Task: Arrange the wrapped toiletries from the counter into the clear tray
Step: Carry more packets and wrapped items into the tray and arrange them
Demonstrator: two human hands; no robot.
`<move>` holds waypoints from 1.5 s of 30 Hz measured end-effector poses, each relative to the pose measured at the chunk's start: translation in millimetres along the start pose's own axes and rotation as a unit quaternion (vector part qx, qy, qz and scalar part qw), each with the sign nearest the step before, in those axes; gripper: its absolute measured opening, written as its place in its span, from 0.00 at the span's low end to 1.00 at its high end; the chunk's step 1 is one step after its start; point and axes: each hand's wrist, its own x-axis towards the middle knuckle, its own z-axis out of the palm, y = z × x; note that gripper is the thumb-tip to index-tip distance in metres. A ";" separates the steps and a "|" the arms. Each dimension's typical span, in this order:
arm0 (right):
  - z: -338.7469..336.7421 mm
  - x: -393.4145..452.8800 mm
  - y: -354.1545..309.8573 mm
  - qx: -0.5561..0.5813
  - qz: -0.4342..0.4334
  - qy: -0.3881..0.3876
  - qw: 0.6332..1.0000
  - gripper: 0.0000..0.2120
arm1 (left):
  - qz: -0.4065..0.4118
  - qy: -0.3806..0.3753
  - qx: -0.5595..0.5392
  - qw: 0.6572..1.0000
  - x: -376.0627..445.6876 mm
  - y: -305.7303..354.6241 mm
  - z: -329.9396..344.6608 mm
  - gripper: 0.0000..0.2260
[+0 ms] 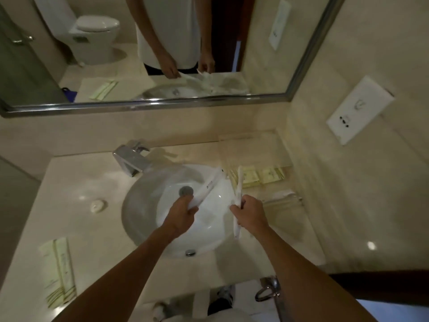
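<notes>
Above the white sink basin (148,205), my left hand (180,216) grips a long white wrapped toiletry (207,185) that points up and to the right. My right hand (251,213) holds a second long white wrapped packet (239,191), nearly upright, just right of the basin. The clear tray (260,145) sits at the back right corner of the counter and holds several pale yellow wrapped packets (270,175). Two long pale green wrapped packets (58,268) lie on the counter at the near left.
A chrome faucet (131,159) stands behind the basin. A small round white object (97,205) lies left of the basin. A rolled white item (282,197) rests in front of the tray. A mirror (148,49) spans the back wall; a white socket plate (359,110) is on the right wall.
</notes>
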 end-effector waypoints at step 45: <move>-149.4 96.0 95.7 -0.243 -0.049 -0.009 0.969 0.08 | 0.231 -0.169 0.291 0.913 114.5 106.8 169.7 0.25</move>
